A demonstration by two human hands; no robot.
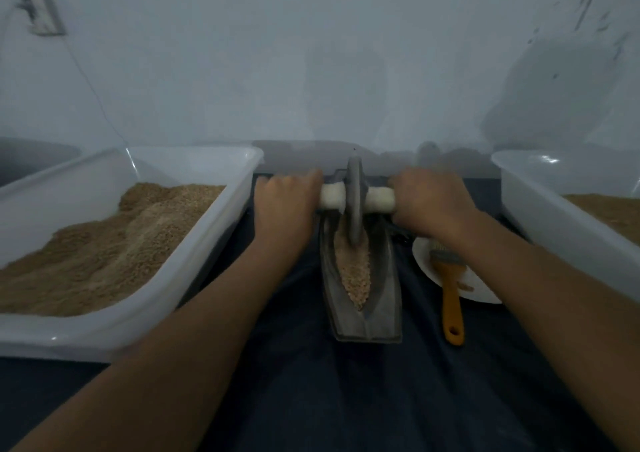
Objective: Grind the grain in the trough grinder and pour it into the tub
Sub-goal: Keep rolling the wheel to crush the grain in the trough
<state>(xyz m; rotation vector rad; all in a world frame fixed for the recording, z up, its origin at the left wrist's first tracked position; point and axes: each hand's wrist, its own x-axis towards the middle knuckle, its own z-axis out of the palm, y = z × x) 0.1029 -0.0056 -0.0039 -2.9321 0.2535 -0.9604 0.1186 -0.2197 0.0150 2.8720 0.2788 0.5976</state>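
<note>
My left hand [284,205] and right hand [429,202] cover the outer ends of the wooden axle [356,199], so my fingers curled under it stay unseen. The wheel [354,202] hides the grain [356,271] beneath it. My right wrist covers the brush [450,278] bristles and part of the plate [429,261]. The right tub [554,230] runs off the picture's edge, the left tub [104,327] too

I see a grey grinder [363,299], tan grain [355,271], white tubs [104,327], an orange brush handle [452,306], and a dark blue cloth [346,399].
</note>
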